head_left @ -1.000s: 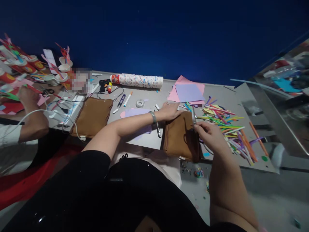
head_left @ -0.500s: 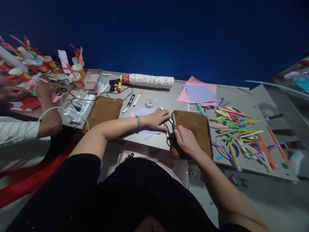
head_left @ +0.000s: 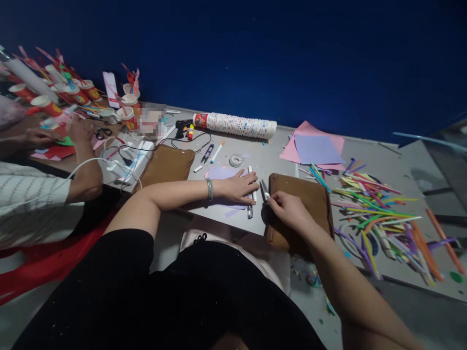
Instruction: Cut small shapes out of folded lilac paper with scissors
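My left hand (head_left: 237,188) lies palm down with its fingers spread, over a sheet of purple paper (head_left: 221,173). Beneath its fingers is a white marker (head_left: 250,170), and the dark clear-bodied end of a pen (head_left: 250,212) shows just below them. Thumb and fingers of my right hand (head_left: 288,208) pinch a pair of scissors (head_left: 263,186) around the middle. The blades point away from me; the dark handles hang in shadow at the left edge of a brown cushion (head_left: 299,187).
Tape (head_left: 236,160), snips (head_left: 207,153) and a marker (head_left: 217,152) lie beyond my left hand. Behind them stretches a stack of paper cups (head_left: 237,126). Colourful strips (head_left: 379,214) cover the right side. Someone's hand (head_left: 79,129) works at left, past a power strip (head_left: 137,163).
The view has swung a little left. My left hand has slid slightly towards me and spread its fingers more. My right hand's grip on the scissors has loosened into a fingertip pinch.
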{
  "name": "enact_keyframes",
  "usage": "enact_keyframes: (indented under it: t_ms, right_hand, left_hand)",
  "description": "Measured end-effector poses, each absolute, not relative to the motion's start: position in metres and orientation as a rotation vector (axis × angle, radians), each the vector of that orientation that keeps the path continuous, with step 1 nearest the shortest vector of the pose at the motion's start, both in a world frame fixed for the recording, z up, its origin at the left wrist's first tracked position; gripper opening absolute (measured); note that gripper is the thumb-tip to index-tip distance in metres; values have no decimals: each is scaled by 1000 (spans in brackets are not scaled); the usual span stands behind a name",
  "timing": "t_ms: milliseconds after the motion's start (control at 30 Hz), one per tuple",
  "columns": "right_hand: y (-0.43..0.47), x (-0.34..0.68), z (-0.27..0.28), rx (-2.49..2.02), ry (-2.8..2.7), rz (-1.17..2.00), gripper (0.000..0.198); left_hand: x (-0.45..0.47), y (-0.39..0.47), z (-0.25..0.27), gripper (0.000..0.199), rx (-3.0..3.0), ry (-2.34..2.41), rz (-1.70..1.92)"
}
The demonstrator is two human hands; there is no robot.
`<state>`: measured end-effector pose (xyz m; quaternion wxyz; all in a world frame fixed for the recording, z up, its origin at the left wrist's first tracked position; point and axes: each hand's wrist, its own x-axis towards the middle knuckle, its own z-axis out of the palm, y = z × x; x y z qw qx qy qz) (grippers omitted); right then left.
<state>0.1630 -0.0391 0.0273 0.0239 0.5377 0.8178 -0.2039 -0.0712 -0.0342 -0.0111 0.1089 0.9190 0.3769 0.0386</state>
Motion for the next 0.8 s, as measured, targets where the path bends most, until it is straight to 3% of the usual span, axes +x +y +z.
enact_keyframes:
  t_ms: [100, 200, 300, 400, 667, 800]
  right_hand:
    - [-38, 153, 33, 1585, 2551, -642, 24]
    - [-35, 149, 45, 1498, 2530, -434, 28]
    - [-24, 146, 60, 1488, 2497, -279, 33]
    - [-2, 140, 69, 1535, 2525, -300, 35]
    - [111, 115, 47, 1999, 2661, -732, 71]
    - [168, 99, 27, 2175, 2626, -1254, 64]
  left_hand:
    - [-76, -38, -8, 64, 2722, 1103, 133]
    - [-87, -31, 0, 62, 2703, 1164, 195]
    - [-108, -6, 17, 53, 2592, 1392, 300]
    - [-135, 33, 36, 59, 2453, 1710, 391]
    - [-218, 127, 61, 106, 1962, 2353, -29]
    - [-241, 143, 58, 100, 1819, 2331, -157]
